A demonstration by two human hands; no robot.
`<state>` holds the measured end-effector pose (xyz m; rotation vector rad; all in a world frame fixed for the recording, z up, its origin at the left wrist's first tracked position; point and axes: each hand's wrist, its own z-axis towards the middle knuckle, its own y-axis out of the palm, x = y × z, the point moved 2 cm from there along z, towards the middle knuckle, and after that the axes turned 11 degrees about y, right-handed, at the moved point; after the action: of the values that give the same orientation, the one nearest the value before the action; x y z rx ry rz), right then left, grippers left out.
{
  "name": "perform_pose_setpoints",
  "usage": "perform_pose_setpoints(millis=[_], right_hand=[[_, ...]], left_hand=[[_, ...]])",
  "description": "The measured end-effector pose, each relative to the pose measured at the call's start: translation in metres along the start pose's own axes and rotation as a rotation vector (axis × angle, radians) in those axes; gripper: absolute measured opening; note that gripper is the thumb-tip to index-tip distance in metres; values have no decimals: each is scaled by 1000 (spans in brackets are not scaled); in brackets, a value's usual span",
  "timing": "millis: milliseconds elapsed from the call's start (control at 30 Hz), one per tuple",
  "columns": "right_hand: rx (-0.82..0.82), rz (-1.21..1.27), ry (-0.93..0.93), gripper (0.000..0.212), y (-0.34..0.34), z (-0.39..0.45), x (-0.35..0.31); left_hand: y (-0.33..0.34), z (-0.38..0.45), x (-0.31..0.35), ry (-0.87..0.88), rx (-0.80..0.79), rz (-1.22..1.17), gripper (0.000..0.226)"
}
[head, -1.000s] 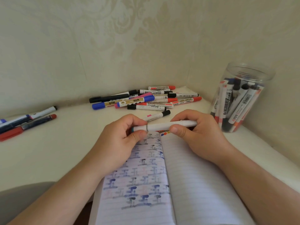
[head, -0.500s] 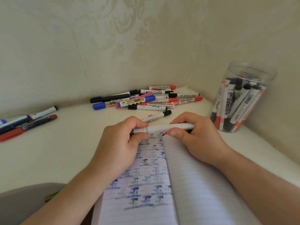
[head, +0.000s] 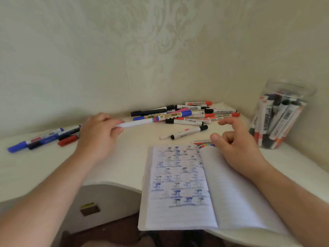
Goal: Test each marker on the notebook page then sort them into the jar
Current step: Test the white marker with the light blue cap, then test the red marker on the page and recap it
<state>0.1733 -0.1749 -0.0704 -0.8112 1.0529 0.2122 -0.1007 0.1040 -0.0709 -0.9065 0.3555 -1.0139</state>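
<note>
white marker (head: 135,124) pinched by left hand (head: 99,134) fingers, right hand (head: 235,147) loosely curled — empty, above notebook (head: 195,189)

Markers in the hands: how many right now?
1. The left hand holds a white marker above the desk. The right hand, over the notebook, holds none.

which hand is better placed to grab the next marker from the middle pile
Right. The right hand hovers empty beside the pile, while the left hand already holds a white marker.
</note>
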Motion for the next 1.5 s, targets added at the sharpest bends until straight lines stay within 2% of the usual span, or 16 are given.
perform_pose_setpoints(millis=[133, 233, 400, 567, 667, 767, 833, 933, 1000, 1067, 1167, 1233, 1300, 1367, 1433, 1500], right_hand=[[-26, -32, 3, 25, 2, 0, -1], [-27, -32, 2, 22, 1, 1, -1], [-33, -16, 4, 20, 0, 0, -2], [-37, 2, 6, 17, -1, -1, -3], [-38, 31, 10, 12, -2, -2, -3], [-26, 88, 20, 7, -4, -2, -2], [13, 164, 39, 4, -5, 0, -1], [86, 263, 74, 13, -8, 3, 1], [101, 291, 86, 17, -8, 4, 3], [98, 312, 81, 15, -7, 4, 3], [98, 335, 65, 16, -7, 4, 2], [107, 361, 61, 17, -9, 4, 1], [174, 375, 53, 19, -12, 4, -2], [257, 375, 49, 22, -17, 4, 0], [279, 337, 44, 24, -19, 3, 1], [258, 115, 0, 36, -18, 3, 2]], left_hand=[[-30, -30, -83, -138, -156, 300, 22], [-46, -46, -100, -175, -200, 405, 24], [-47, -44, -91, -201, -166, 342, 39], [-30, -30, -70, -188, -192, 266, 35], [-25, -26, -62, -193, -199, 264, 45], [-33, -10, -31, -155, -49, 264, 44], [-36, 16, 9, -47, 44, 188, 36], [-25, 51, 79, 101, -117, -126, 20], [-7, 57, 125, 183, -269, -237, 23], [14, 54, 165, 264, -367, -238, 23], [37, 52, 205, 393, -378, -191, 27], [49, 59, 214, 387, -418, -185, 36], [60, 65, 218, 395, -482, -90, 34], [65, 67, 220, 431, -487, 10, 30], [66, 67, 222, 434, -408, 14, 28], [59, 65, 226, 422, -264, -83, 23]])
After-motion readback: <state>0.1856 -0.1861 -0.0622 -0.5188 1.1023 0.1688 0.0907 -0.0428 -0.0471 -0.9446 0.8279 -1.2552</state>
